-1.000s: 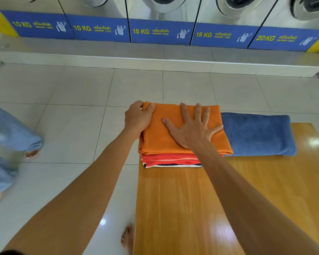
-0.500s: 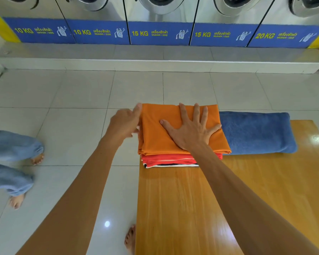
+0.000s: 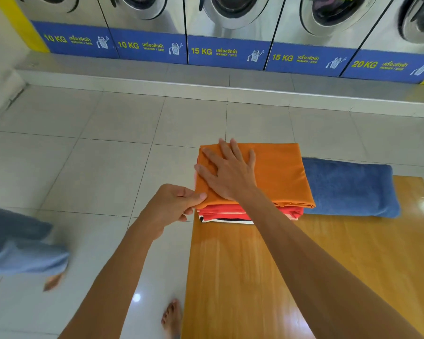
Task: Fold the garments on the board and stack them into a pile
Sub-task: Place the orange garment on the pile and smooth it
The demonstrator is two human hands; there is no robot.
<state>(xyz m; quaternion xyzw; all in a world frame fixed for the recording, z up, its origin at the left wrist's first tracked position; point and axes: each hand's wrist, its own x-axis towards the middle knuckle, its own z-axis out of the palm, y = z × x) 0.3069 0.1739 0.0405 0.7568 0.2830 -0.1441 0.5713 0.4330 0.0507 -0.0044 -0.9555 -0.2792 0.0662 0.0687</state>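
Observation:
A folded orange garment (image 3: pixel 279 172) tops a pile at the far left corner of the wooden board (image 3: pixel 279 277). Under it lie a folded red garment (image 3: pixel 220 210) and one with a black and white edge (image 3: pixel 225 220). My right hand (image 3: pixel 227 171) lies flat, fingers spread, on the left part of the orange garment. My left hand (image 3: pixel 174 206) pinches the orange garment's near left corner between thumb and fingers. A folded blue towel (image 3: pixel 348 189) lies against the pile's right side.
A row of washing machines (image 3: pixel 230 28) stands on a raised step across the tiled floor (image 3: pixel 108 155). Another person's blue-jeaned leg and bare foot (image 3: pixel 22 245) are at the left. My own bare foot (image 3: pixel 171 316) stands by the board's left edge.
My left hand left the far left corner of the orange garment and came back to grip its near left corner. My right hand slid leftwards on the garment. The other person's leg shifted.

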